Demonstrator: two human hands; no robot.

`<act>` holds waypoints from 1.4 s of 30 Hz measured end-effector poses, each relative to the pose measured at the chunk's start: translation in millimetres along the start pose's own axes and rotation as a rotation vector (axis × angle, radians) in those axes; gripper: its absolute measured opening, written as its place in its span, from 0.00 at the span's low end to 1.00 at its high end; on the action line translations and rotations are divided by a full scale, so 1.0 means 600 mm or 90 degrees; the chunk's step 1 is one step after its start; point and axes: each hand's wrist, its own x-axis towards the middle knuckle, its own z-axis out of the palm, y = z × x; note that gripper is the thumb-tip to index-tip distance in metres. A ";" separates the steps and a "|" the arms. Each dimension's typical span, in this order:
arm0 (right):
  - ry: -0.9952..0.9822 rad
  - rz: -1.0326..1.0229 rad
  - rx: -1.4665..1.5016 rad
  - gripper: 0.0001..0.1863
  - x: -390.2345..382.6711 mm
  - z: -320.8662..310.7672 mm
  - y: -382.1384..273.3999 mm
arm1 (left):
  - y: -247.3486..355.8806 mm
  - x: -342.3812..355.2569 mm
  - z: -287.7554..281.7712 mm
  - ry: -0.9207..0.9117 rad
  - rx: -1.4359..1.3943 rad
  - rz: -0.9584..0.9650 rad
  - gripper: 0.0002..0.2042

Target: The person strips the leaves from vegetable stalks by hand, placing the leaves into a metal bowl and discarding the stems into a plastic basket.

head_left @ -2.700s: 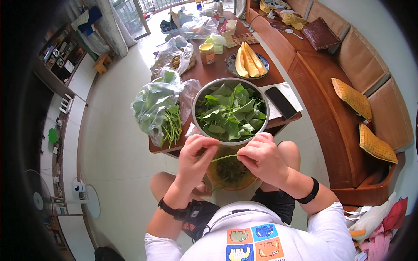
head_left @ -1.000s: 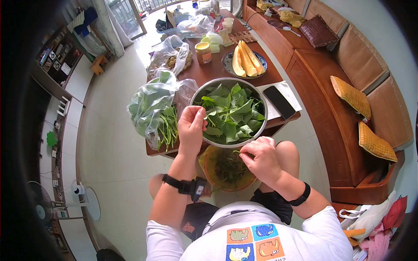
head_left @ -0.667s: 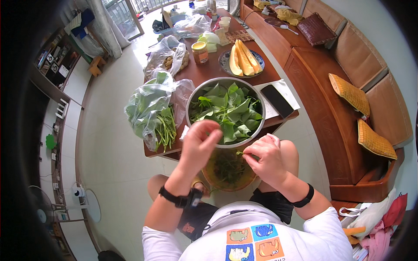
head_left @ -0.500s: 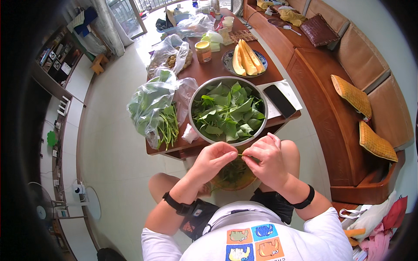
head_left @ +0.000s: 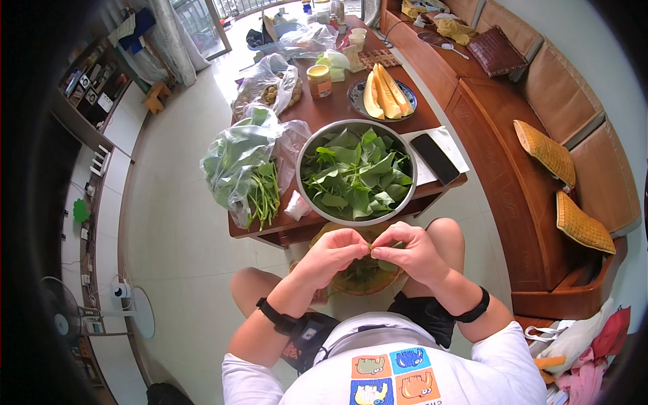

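Observation:
My left hand (head_left: 334, 255) and my right hand (head_left: 407, 256) meet at their fingertips, both pinching a short green stem (head_left: 370, 249) above an orange-yellow bin (head_left: 362, 282) with stems and scraps in it. Just beyond them a metal bowl (head_left: 305, 188) full of loose green leaves sits on the table's front edge. Left of the bowl, a clear bag of leafy stalks (head_left: 239, 162) lies with stalks poking out, beside a small white crumpled item (head_left: 298, 206).
The wooden table (head_left: 426, 196) also holds a black phone (head_left: 435, 158), melon slices (head_left: 386, 94) on a plate, a jar (head_left: 319, 79) and several bags. A wooden sofa (head_left: 513, 236) with cushions runs along the right. A fan (head_left: 61, 310) and cabinet stand at left.
My left hand has come down and inward from over the bowl to meet the right hand. My right hand has shifted slightly lower since half a second ago.

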 end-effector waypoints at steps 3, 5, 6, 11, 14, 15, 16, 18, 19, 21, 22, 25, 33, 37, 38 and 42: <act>-0.024 0.095 0.214 0.05 0.003 -0.003 0.008 | -0.004 0.002 0.003 0.003 0.033 -0.008 0.05; 0.000 0.138 0.406 0.05 0.006 -0.004 0.010 | -0.010 0.002 0.005 0.007 0.045 -0.006 0.05; 0.014 0.143 0.438 0.05 0.007 -0.007 0.014 | -0.015 0.005 0.003 0.007 0.060 -0.008 0.05; 0.081 0.129 0.461 0.05 0.024 -0.026 0.029 | -0.064 0.024 -0.021 0.035 0.129 -0.027 0.06; 0.133 0.086 0.366 0.04 0.044 -0.043 0.017 | -0.112 0.044 -0.044 0.078 0.327 -0.111 0.08; 0.132 0.084 0.364 0.04 0.056 -0.051 0.010 | -0.137 0.054 -0.058 0.079 0.326 -0.108 0.08; 0.151 0.047 0.257 0.04 0.070 -0.058 0.003 | -0.165 0.065 -0.076 0.080 0.376 -0.123 0.10; 0.185 -0.032 0.101 0.05 0.108 -0.074 -0.003 | -0.218 0.085 -0.100 0.090 0.490 -0.111 0.12; 0.189 -0.069 0.044 0.06 0.133 -0.078 -0.001 | -0.259 0.091 -0.118 0.094 0.489 -0.110 0.12; 0.205 -0.105 -0.096 0.07 0.183 -0.079 -0.009 | -0.323 0.107 -0.151 0.084 0.580 -0.050 0.15; 0.224 -0.122 -0.187 0.07 0.203 -0.095 -0.001 | -0.271 0.111 -0.108 0.056 0.653 -0.124 0.19; 0.208 -0.190 -0.361 0.09 0.275 -0.066 -0.003 | -0.314 0.110 -0.142 0.019 0.763 0.007 0.21; -0.327 0.138 -0.714 0.41 0.326 0.020 0.074 | -0.200 0.061 -0.109 -0.005 0.588 -0.063 0.22; -0.388 0.184 -0.709 0.43 0.346 0.015 0.081 | -0.129 0.020 -0.094 -0.009 0.555 -0.041 0.21; -0.373 0.173 -0.694 0.43 0.350 0.012 0.085 | -0.115 0.011 -0.094 -0.007 0.555 -0.042 0.21; -0.333 0.160 -0.652 0.43 0.351 0.001 0.082 | -0.048 -0.025 -0.097 0.031 0.522 0.013 0.16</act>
